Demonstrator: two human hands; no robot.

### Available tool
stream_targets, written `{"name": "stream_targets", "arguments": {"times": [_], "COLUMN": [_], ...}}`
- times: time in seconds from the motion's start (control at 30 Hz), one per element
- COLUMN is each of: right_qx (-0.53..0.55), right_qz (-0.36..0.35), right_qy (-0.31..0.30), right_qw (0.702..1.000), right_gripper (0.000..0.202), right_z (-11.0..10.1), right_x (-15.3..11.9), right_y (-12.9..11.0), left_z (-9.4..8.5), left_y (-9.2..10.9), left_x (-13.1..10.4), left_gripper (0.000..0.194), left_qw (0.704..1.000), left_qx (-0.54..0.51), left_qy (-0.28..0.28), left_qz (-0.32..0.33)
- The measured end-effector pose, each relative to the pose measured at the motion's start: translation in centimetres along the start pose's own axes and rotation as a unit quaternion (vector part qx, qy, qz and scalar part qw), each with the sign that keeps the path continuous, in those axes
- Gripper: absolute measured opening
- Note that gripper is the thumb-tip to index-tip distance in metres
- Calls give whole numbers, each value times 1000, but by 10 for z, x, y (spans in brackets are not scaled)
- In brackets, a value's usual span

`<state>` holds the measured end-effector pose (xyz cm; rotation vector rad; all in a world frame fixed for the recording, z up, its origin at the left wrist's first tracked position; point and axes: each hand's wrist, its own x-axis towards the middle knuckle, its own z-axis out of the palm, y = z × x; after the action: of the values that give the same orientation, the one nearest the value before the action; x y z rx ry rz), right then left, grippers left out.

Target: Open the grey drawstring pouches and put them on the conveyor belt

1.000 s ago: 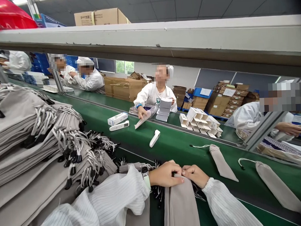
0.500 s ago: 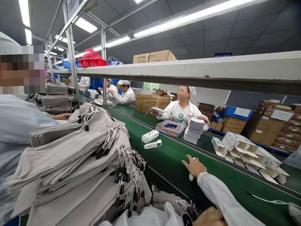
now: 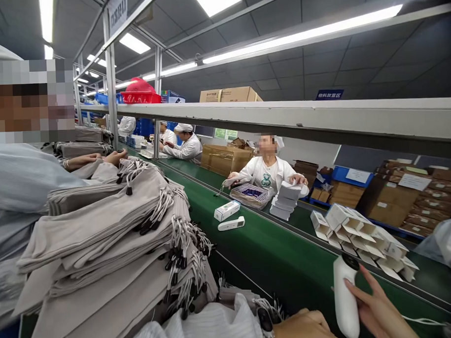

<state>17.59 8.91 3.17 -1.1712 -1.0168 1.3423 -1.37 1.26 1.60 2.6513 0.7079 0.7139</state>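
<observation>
My right hand (image 3: 380,301) is closed round a white handheld thermometer (image 3: 346,300), held upright over the belt with its black oval end up. At the bottom edge my left hand (image 3: 303,328) is curled, partly cut off by the frame. Beside its fingers shows the black oval end of another thermometer (image 3: 265,319), its body mostly hidden; the hand seems to grip it. Another white thermometer (image 3: 231,223) lies on the green belt (image 3: 196,189) next to a small white box (image 3: 227,210). Grey drawstring pouches (image 3: 112,227) are piled left of my hands.
Open white cartons (image 3: 361,233) lie beyond my right hand. Across the belt a co-worker (image 3: 268,172) touches a stack of white boxes (image 3: 285,201) by a basket (image 3: 250,194). Another person's hands (image 3: 99,158) are at the pouches. A shelf (image 3: 283,115) spans overhead.
My right hand, earlier stretched over the belt without a thermometer, has come right and nearer and now holds one. The co-worker opposite has lowered a grey item. The view has shifted slightly.
</observation>
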Motion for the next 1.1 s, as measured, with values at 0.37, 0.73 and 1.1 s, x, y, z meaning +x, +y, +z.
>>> {"name": "stream_targets", "arguments": {"times": [0.37, 0.73, 1.1], "right_qx": [-14, -301, -551], "right_qz": [-9, 21, -283], "right_qy": [-106, -176, 179], "right_qw": [994, 937, 764], "right_gripper": [77, 53, 33], "right_z": [39, 38, -43], "right_x": [-68, -73, -62], "right_y": [-28, -14, -35], "left_z": [-17, -37, -96], "left_y": [9, 22, 59], "left_x": [7, 9, 0], "left_gripper": [14, 19, 30], "left_qw": [967, 940, 923], "left_qx": [-119, -193, -248], "left_qy": [191, 241, -149], "left_qz": [-119, -146, -253]}}
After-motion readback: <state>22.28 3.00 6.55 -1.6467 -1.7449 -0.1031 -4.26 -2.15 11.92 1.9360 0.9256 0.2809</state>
